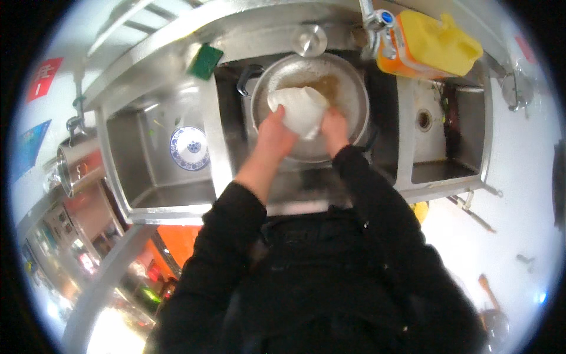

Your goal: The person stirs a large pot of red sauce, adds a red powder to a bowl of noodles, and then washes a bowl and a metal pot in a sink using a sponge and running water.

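A white cloth-like item is held between both hands over a large round metal pan; whether it is a cloth or something else cannot be told. My left hand grips its lower left side, thumb on top. At its right edge, my right hand is closed on it. Brownish residue or liquid shows on the pan's bottom behind the item. The pan, with a black side handle, rests in the middle basin of a steel sink. A small round metal lid or bowl lies at the pan's far rim.
The left basin holds a blue-and-white patterned plate. A green scouring pad lies on the back ledge. A yellow plastic jug stands beside the faucet at the back right. The right basin has a drain and scraps.
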Demonstrator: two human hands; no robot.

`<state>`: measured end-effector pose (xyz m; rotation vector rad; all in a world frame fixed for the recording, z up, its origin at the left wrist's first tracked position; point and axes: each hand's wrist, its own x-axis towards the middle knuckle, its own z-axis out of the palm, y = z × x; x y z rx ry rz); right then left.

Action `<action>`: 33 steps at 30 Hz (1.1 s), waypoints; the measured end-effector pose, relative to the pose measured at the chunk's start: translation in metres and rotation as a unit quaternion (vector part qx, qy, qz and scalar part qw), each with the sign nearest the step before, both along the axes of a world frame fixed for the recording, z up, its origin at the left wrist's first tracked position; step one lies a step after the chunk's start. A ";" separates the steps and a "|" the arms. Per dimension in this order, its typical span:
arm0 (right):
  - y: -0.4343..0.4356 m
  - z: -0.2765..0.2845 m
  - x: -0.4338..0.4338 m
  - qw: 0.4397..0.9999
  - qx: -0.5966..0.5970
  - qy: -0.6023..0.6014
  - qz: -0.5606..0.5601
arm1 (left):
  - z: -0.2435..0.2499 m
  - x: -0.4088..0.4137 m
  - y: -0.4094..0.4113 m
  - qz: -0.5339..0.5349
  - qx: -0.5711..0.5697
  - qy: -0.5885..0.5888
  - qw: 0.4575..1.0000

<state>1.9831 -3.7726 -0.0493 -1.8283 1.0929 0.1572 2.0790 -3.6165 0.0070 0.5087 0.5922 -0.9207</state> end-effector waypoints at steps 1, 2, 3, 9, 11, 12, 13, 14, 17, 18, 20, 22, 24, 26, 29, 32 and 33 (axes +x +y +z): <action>0.012 0.018 -0.002 0.999 0.021 -0.022 -0.013 | -0.005 0.004 -0.003 0.007 -0.016 0.011 1.000; 0.032 0.036 -0.007 0.992 0.044 -0.101 -0.066 | -0.008 0.006 -0.006 0.009 -0.014 0.021 1.000; 0.043 0.051 -0.013 0.974 0.065 -0.181 -0.119 | -0.009 0.008 -0.011 0.011 -0.003 0.029 0.999; 0.033 0.101 -0.022 0.948 -0.144 -0.219 0.183 | -0.005 0.005 -0.022 -0.038 0.078 0.051 0.995; 0.027 0.093 -0.004 0.934 -0.176 -0.255 0.180 | 0.000 -0.002 -0.025 -0.065 0.103 0.028 0.992; 0.022 0.087 0.007 0.926 -0.189 -0.273 0.178 | 0.003 -0.007 -0.027 -0.086 0.120 -0.002 0.989; 0.015 0.081 0.019 0.920 -0.201 -0.247 0.227 | 0.006 -0.013 -0.025 -0.119 0.134 -0.051 0.983; 0.005 0.077 0.029 0.912 -0.212 -0.219 0.276 | 0.009 -0.018 -0.022 -0.149 0.150 -0.100 0.972; -0.049 0.060 0.051 0.965 -0.004 -0.105 0.241 | 0.008 -0.036 0.000 -0.322 0.177 -0.229 0.902; -0.052 0.066 0.055 0.969 0.047 -0.082 0.229 | 0.008 -0.038 0.006 -0.347 0.181 -0.250 0.886; -0.058 0.081 0.056 0.971 0.081 -0.045 0.220 | 0.008 -0.043 0.013 -0.367 0.179 -0.273 0.871; -0.040 0.102 0.050 0.966 0.038 -0.086 0.241 | 0.005 -0.034 0.008 -0.358 0.169 -0.273 0.877; 0.003 0.121 0.018 0.952 -0.008 -0.178 0.248 | -0.002 -0.026 0.006 -0.359 0.151 -0.247 0.887; 0.027 0.111 -0.007 0.934 -0.087 -0.231 0.259 | 0.003 -0.026 0.000 -0.344 0.121 -0.197 0.910; 0.029 0.107 -0.006 0.924 -0.129 -0.243 0.266 | -0.006 -0.038 0.017 -0.377 0.165 -0.330 0.849; -0.023 0.104 0.028 0.970 0.105 -0.134 0.171 | 0.022 -0.046 0.027 -0.440 0.170 -0.414 0.779; -0.046 0.112 0.037 0.951 0.279 -0.088 0.096 | 0.045 -0.040 0.027 -0.461 0.158 -0.422 0.765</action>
